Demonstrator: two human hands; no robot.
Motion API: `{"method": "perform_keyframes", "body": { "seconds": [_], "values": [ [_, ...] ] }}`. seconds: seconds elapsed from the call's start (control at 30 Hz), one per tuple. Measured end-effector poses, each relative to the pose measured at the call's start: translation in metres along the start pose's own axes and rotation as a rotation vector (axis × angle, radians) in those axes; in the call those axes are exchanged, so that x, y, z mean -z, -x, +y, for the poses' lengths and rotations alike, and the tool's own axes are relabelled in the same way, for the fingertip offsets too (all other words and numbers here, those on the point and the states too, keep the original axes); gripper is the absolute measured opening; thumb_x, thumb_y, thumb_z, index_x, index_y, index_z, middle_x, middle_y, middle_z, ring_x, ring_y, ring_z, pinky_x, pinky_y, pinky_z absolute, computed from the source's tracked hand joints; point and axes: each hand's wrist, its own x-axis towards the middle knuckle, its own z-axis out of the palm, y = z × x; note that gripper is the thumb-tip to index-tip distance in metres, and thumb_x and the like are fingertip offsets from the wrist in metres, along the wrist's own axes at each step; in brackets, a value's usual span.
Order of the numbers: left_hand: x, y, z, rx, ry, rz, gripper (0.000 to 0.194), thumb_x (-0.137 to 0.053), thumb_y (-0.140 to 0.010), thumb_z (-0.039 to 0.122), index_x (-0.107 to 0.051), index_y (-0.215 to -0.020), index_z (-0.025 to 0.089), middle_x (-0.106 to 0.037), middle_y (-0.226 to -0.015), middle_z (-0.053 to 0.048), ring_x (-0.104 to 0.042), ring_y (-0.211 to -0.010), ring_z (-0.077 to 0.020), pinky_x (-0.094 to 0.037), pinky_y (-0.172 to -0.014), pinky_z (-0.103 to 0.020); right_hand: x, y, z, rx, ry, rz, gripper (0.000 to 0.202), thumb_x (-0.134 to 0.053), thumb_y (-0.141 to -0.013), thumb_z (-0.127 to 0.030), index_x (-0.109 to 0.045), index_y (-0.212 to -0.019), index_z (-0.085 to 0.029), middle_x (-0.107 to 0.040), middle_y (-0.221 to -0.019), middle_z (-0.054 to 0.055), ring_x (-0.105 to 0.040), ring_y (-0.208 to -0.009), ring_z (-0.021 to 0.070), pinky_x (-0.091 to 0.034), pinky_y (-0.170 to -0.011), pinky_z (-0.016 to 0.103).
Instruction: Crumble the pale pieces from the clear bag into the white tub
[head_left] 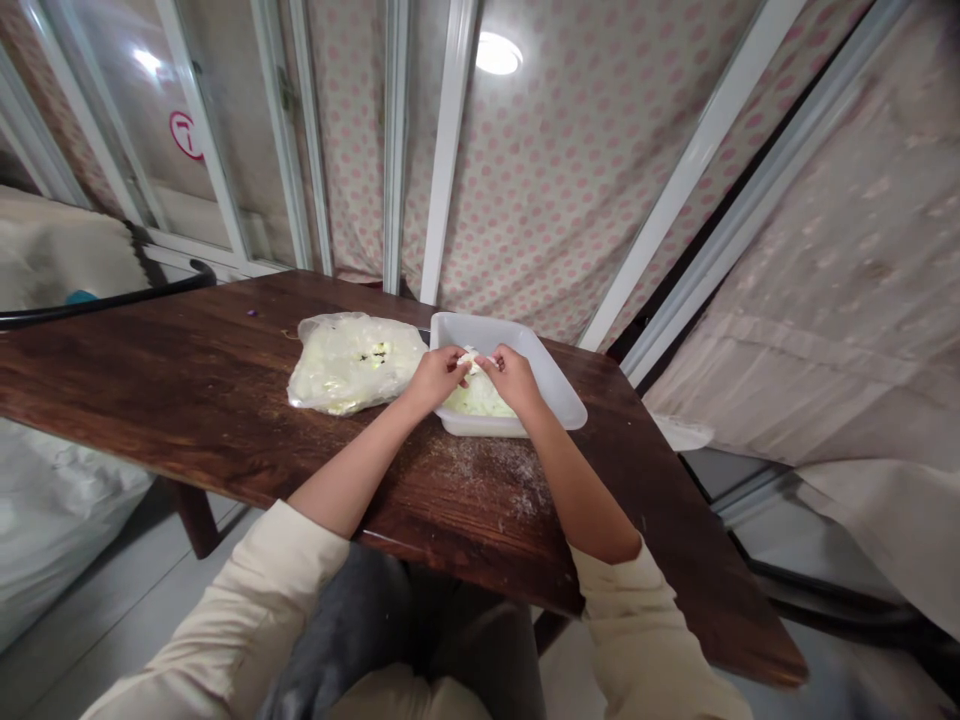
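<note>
My left hand (441, 378) and my right hand (514, 378) meet over a white plastic tub (556, 392). Between their pinched fingertips is a small white, crumpled-looking piece (470, 357), too small to identify. Both hands grip it, one at each side. Below the fingers, pale greenish-white material (480, 400) covers part of the tub's bottom; its kind is unclear. Left of the tub, close to my left forearm, lies a clear plastic bag (322, 365) with pale yellow-green contents and a few dark specks showing near its middle.
The dark wooden table (225, 350) carries the tub and bag. Whitish crumbs (517, 480) are scattered in front of the tub. Behind it stand framed glass panels with a dotted curtain (540, 180). A large translucent plastic bag (60, 530) sits at lower left, beside the table.
</note>
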Motion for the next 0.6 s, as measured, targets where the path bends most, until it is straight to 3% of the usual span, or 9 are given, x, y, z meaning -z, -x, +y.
{"method": "perform_keyframes", "body": {
  "seconds": [0.13, 0.27, 0.43, 0.6],
  "values": [
    [-0.0005, 0.0008, 0.0018, 0.010, 0.047, 0.014, 0.015, -0.056, -0.076, 0.027, -0.057, -0.083, 0.014, -0.063, -0.069, -0.001, -0.061, -0.053, -0.0103, -0.045, -0.052, -0.020, -0.0016, -0.0012, 0.0003, 0.177, -0.066, -0.040, 0.016, -0.054, -0.082, -0.034, -0.061, -0.086, -0.020, -0.063, -0.090, 0.005, -0.055, -0.088, 0.0184, -0.041, -0.075, 0.030],
    [-0.0011, 0.0008, 0.0007, 0.034, 0.046, 0.027, 0.014, -0.058, -0.075, 0.025, -0.054, -0.084, 0.015, -0.061, -0.064, 0.000, -0.061, -0.052, -0.0110, -0.045, -0.052, -0.020, 0.0002, -0.0031, -0.0012, 0.212, -0.019, -0.021, 0.014, -0.057, -0.081, -0.027, -0.060, -0.069, -0.020, -0.062, -0.075, 0.004, -0.056, -0.079, 0.0187, -0.042, -0.074, 0.031],
    [-0.0017, -0.0010, -0.0040, 0.014, 0.032, 0.024, 0.015, -0.057, -0.076, 0.025, -0.054, -0.087, 0.015, -0.061, -0.061, 0.001, -0.062, -0.052, -0.0115, -0.044, -0.052, -0.020, 0.0026, -0.0018, -0.0025, 0.155, 0.074, 0.042, 0.023, -0.063, -0.077, -0.031, -0.052, -0.061, -0.020, -0.058, -0.069, 0.003, -0.054, -0.072, 0.0179, -0.040, -0.069, 0.030],
    [-0.0023, -0.0010, -0.0034, 0.010, 0.058, 0.023, 0.015, -0.057, -0.077, 0.026, -0.054, -0.087, 0.015, -0.061, -0.063, 0.001, -0.061, -0.051, -0.0102, -0.044, -0.050, -0.019, -0.0011, -0.0007, 0.0008, 0.130, 0.128, 0.017, 0.015, -0.060, -0.079, -0.034, -0.057, -0.074, -0.019, -0.062, -0.079, 0.005, -0.055, -0.080, 0.0197, -0.040, -0.076, 0.032]
  ]
}}
